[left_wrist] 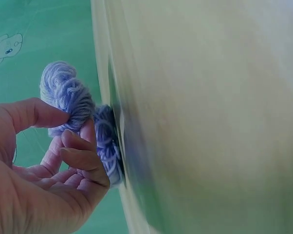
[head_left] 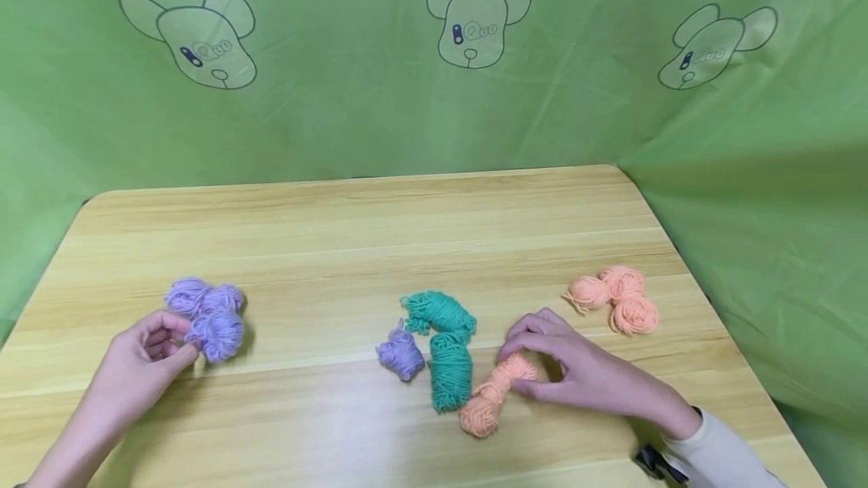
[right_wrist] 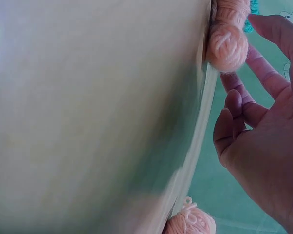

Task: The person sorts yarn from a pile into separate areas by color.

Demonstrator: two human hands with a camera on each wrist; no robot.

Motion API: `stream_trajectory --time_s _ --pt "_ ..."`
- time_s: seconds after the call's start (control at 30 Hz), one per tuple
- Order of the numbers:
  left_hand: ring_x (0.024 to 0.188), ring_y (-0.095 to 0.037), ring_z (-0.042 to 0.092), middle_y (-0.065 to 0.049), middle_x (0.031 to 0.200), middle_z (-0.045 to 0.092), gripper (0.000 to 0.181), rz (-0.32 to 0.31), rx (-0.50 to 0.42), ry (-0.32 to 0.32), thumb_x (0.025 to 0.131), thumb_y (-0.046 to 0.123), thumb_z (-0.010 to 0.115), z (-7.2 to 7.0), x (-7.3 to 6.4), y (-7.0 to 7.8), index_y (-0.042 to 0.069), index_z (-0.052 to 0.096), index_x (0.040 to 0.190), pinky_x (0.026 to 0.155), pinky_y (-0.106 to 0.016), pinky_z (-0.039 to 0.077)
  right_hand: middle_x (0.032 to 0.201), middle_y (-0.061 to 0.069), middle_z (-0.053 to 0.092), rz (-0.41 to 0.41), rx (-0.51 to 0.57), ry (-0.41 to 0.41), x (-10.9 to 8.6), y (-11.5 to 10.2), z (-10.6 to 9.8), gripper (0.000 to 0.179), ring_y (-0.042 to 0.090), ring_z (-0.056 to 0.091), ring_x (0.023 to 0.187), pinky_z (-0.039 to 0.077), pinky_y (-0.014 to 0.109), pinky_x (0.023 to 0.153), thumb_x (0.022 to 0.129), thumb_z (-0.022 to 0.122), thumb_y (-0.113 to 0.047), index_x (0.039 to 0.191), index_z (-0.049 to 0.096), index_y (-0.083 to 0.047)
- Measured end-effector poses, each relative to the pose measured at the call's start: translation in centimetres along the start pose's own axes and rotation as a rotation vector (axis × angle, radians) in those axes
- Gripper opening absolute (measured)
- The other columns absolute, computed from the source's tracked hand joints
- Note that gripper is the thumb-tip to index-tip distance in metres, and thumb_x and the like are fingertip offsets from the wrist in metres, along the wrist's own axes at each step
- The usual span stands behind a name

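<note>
At the left of the table, my left hand pinches a purple yarn ball between thumb and fingers. It is lifted slightly against more purple yarn in the same cluster; the left wrist view shows the pinched purple ball above the other purple yarn. Right of centre, my right hand has its thumb and fingers around the upper end of a peach yarn skein, which lies slanted on the table. The right wrist view shows its rounded end beside the thumb.
Two teal yarn skeins lie mid-table, with a small purple yarn bundle to their left. A cluster of peach yarn balls sits at the right. Green cloth hangs behind the wooden table.
</note>
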State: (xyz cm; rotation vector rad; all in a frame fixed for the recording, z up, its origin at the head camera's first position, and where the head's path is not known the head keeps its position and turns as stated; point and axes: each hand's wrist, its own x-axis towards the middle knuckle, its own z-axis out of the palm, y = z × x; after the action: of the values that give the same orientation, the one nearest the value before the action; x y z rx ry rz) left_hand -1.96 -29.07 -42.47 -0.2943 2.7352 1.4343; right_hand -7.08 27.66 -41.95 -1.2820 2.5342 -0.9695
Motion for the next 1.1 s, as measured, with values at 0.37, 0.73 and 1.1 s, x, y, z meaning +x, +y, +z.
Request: stream_trajectory --time_s 0.37,0.73,1.1 --pt "0.083 -0.001 0.060 -0.005 0.103 0.069 0.020 -0.024 0.069 -0.010 0.098 0.002 0.077 -1.0 0.5 -0.7 -0.006 0.064 0.112 0.073 -0.014 0.051 0.127 -0.017 0.062 0.021 -0.012 -0.035 -0.1 -0.1 0.3 0.041 0.010 0.051 0.119 0.049 0.032 0.100 0.093 0.088 -0.016 0.125 0.072 -0.035" --pt "0.081 -0.004 0.060 -0.002 0.099 0.068 0.021 -0.054 0.087 -0.025 0.098 0.001 0.076 -1.4 0.8 -0.9 -0.007 0.063 0.114 0.070 -0.019 0.052 0.123 -0.017 0.064 0.013 -0.044 -0.014 -0.1 -0.2 0.2 0.041 0.009 0.053 0.115 0.050 0.027 0.094 0.091 0.088 -0.011 0.123 0.073 -0.033" --pt "0.079 -0.005 0.062 -0.005 0.100 0.070 0.024 -0.038 0.076 -0.058 0.096 -0.002 0.075 -1.3 1.0 -1.3 -0.008 0.062 0.116 0.068 -0.021 0.054 0.112 -0.020 0.066 0.009 -0.056 -0.005 -0.1 -0.1 0.2 0.041 0.006 0.055 0.099 0.045 0.021 0.080 0.089 0.087 -0.006 0.119 0.075 -0.032"
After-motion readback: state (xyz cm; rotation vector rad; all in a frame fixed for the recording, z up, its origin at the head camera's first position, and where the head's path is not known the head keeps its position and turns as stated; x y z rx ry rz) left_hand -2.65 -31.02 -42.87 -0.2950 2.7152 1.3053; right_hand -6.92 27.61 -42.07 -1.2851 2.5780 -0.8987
